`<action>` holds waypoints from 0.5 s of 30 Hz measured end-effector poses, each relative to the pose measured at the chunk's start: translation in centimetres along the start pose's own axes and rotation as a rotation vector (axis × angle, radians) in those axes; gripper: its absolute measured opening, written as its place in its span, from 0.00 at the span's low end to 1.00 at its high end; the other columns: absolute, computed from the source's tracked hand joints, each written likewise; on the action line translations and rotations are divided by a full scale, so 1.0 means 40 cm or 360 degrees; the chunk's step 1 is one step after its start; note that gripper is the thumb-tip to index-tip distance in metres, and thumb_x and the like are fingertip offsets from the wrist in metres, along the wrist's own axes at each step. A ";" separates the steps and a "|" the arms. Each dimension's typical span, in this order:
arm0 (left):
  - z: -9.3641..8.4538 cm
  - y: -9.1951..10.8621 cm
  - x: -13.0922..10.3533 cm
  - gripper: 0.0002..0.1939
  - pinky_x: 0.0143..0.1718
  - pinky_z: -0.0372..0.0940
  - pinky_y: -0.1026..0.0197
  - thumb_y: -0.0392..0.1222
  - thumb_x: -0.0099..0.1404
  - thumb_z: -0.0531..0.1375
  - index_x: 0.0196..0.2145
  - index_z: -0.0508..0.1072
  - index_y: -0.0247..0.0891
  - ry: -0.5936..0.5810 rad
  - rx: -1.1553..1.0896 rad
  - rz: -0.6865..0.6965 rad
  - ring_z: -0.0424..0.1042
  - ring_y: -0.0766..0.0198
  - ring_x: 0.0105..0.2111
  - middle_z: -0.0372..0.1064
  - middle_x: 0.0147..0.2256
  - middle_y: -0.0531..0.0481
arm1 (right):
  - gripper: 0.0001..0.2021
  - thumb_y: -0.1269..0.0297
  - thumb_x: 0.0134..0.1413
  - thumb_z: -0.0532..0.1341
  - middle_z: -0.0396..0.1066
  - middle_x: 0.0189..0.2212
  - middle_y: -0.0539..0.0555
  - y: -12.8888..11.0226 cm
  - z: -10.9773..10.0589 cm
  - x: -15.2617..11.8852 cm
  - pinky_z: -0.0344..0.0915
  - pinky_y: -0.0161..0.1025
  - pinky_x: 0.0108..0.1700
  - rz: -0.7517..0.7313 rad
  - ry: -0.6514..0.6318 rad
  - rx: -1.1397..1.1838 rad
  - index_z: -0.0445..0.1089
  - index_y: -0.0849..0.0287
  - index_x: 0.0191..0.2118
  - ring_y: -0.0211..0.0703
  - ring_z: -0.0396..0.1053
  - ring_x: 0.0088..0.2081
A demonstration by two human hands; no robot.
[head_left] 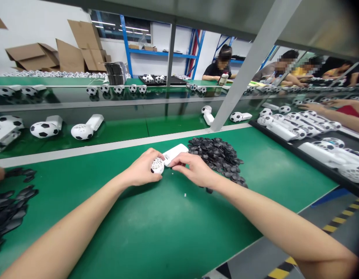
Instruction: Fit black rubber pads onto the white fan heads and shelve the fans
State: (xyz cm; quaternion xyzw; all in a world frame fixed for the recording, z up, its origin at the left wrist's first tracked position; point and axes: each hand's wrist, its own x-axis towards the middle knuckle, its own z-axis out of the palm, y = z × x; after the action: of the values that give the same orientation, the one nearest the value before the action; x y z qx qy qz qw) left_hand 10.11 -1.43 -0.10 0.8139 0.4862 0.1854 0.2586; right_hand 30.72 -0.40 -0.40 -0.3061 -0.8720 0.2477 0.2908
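Near the middle of the green bench lies a white device with a football-patterned ball head [157, 166] and a white rectangular handle [177, 152]. My left hand [146, 167] is closed around the ball head, thumb and fingers on either side of it. At the handle's near edge, my right hand [193, 168] has its thumb and fingertips pinched close together. Whether a small part sits between those fingertips is hidden. Just behind and beside my right hand spreads a heap of small black pieces [215, 155].
A black tray [301, 155] of similar football devices stands at the right, where another person's arm [342, 112] reaches in. Beyond the bench's pale edge, a green conveyor [133, 124] carries several more. A slanted grey post [249, 73] rises ahead. More black pieces [12, 213] lie at left.
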 end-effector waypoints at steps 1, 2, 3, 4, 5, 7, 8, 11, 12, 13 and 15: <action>0.000 -0.001 0.000 0.20 0.44 0.60 0.54 0.40 0.48 0.59 0.42 0.64 0.40 0.0001 -0.0002 0.0008 0.62 0.56 0.43 0.57 0.41 0.49 | 0.06 0.73 0.55 0.55 0.70 0.34 0.52 0.001 0.008 0.006 0.61 0.36 0.42 -0.0078 -0.0009 -0.0043 0.68 0.59 0.35 0.37 0.65 0.37; 0.000 -0.002 0.000 0.20 0.44 0.60 0.55 0.40 0.48 0.59 0.41 0.64 0.40 0.0004 -0.0005 0.0015 0.62 0.56 0.43 0.57 0.41 0.49 | 0.07 0.73 0.55 0.54 0.69 0.34 0.53 0.004 0.014 0.012 0.61 0.37 0.42 -0.0145 -0.0027 -0.0124 0.68 0.59 0.36 0.38 0.65 0.38; 0.000 -0.003 0.000 0.20 0.44 0.60 0.55 0.41 0.48 0.60 0.41 0.64 0.40 0.0007 -0.0008 0.0021 0.62 0.56 0.44 0.57 0.42 0.49 | 0.07 0.73 0.56 0.53 0.69 0.34 0.54 0.007 0.019 0.018 0.61 0.38 0.41 -0.0207 -0.0056 -0.0232 0.68 0.60 0.38 0.39 0.64 0.38; -0.001 -0.004 0.000 0.20 0.45 0.60 0.54 0.41 0.48 0.60 0.41 0.64 0.40 0.0006 -0.0012 0.0026 0.62 0.55 0.44 0.57 0.42 0.49 | 0.08 0.73 0.56 0.53 0.69 0.34 0.55 0.009 0.023 0.022 0.61 0.39 0.40 -0.0272 -0.0090 -0.0358 0.67 0.60 0.38 0.41 0.64 0.37; -0.001 -0.004 0.001 0.20 0.45 0.60 0.54 0.41 0.48 0.60 0.41 0.64 0.40 0.0005 -0.0015 0.0029 0.62 0.55 0.44 0.57 0.42 0.48 | 0.08 0.72 0.57 0.52 0.69 0.33 0.55 0.011 0.026 0.026 0.60 0.39 0.39 -0.0341 -0.0127 -0.0490 0.67 0.61 0.39 0.42 0.63 0.36; -0.001 -0.004 0.001 0.21 0.45 0.60 0.54 0.43 0.48 0.61 0.41 0.64 0.39 0.0002 -0.0027 0.0032 0.62 0.55 0.44 0.58 0.42 0.48 | 0.10 0.72 0.58 0.50 0.69 0.30 0.56 0.011 0.031 0.032 0.59 0.40 0.37 -0.0491 -0.0186 -0.0707 0.67 0.61 0.39 0.43 0.63 0.33; -0.001 -0.004 0.001 0.22 0.45 0.60 0.54 0.45 0.48 0.61 0.41 0.64 0.39 0.0002 -0.0038 0.0036 0.62 0.55 0.44 0.58 0.42 0.48 | 0.10 0.72 0.58 0.49 0.68 0.29 0.56 0.010 0.034 0.035 0.58 0.41 0.36 -0.0556 -0.0198 -0.0765 0.67 0.61 0.39 0.43 0.62 0.32; 0.004 -0.003 0.001 0.23 0.44 0.60 0.53 0.49 0.49 0.62 0.41 0.64 0.39 0.0034 -0.0076 0.0050 0.62 0.55 0.43 0.59 0.41 0.48 | 0.07 0.72 0.56 0.51 0.68 0.28 0.55 0.006 0.042 0.049 0.59 0.39 0.35 -0.0574 -0.0172 -0.0668 0.66 0.61 0.37 0.42 0.62 0.32; 0.005 -0.004 0.001 0.21 0.43 0.60 0.54 0.50 0.49 0.62 0.40 0.64 0.39 0.0050 -0.0082 0.0051 0.62 0.55 0.43 0.59 0.40 0.49 | 0.05 0.72 0.55 0.53 0.68 0.29 0.54 0.005 0.044 0.054 0.59 0.38 0.35 -0.0521 -0.0159 -0.0565 0.65 0.61 0.36 0.41 0.63 0.32; 0.007 -0.004 0.001 0.19 0.43 0.61 0.54 0.49 0.50 0.61 0.38 0.64 0.39 0.0065 -0.0085 0.0048 0.62 0.56 0.42 0.59 0.39 0.49 | 0.03 0.72 0.54 0.55 0.68 0.29 0.53 0.004 0.045 0.060 0.60 0.37 0.35 -0.0455 -0.0148 -0.0446 0.64 0.60 0.35 0.40 0.63 0.32; 0.008 -0.005 0.002 0.16 0.41 0.61 0.55 0.47 0.52 0.60 0.36 0.63 0.39 0.0080 -0.0090 0.0029 0.63 0.56 0.40 0.59 0.37 0.50 | 0.04 0.73 0.52 0.58 0.68 0.30 0.52 0.003 0.044 0.069 0.61 0.35 0.35 -0.0334 -0.0141 -0.0233 0.63 0.60 0.34 0.38 0.64 0.32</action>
State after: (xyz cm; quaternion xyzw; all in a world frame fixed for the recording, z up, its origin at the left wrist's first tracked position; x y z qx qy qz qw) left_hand 10.17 -1.36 -0.46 0.8057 0.4797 0.2220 0.2675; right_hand 27.81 1.10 -0.74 -0.2224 -0.9270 0.1648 0.2532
